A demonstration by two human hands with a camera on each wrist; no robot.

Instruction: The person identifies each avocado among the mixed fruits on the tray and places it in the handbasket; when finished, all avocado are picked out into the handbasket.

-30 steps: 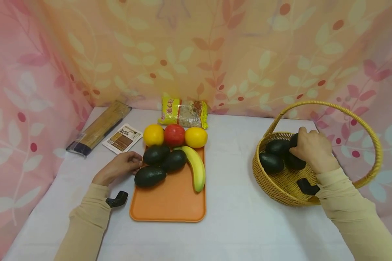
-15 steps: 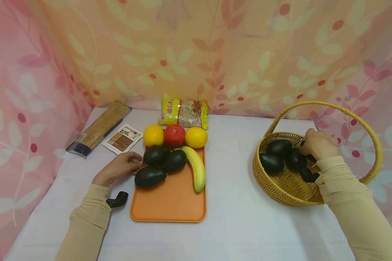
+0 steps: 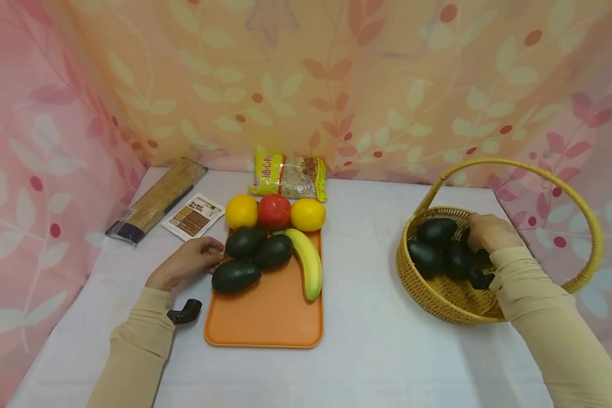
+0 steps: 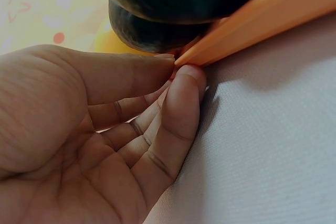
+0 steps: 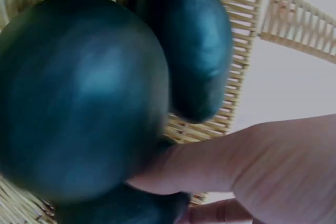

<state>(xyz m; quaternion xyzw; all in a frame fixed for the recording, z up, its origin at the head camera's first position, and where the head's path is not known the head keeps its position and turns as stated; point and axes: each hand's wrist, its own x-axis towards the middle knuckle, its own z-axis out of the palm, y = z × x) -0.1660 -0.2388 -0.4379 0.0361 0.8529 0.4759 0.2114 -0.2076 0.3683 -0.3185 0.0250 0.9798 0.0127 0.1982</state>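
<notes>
from my head i see my left hand [image 3: 188, 262] at the left edge of the orange tray [image 3: 265, 328]. three dark fruits [image 3: 236, 276] sit on it, bunched up, maybe so they do not roll. a banana [image 3: 310, 269] lies along the right side. a red fruit [image 3: 274, 211] is between two yellow fruits [image 3: 241, 211] at the far end, and they hide the edge there, so i can't tell how they rest on it. my right hand [image 3: 493, 233] is down in the basket [image 3: 420, 294], where more dark fruits lie. its sides should stop round things from rolling onto the desk [image 3: 362, 283]. my hand covers some of the fruit, so i can't count it all. in the left wrist view my thumb and pointing finger pinch the tray's edge, i think to hold it steady. the dark fruits above are cut off at the top. in the right wrist view one big dark fruit is so near that it blocks a lot. under it, my thumb and a finger seem to pinch another one, but it's blurry, the tips are hidden, and most of my right fingers are out of sight
</notes>
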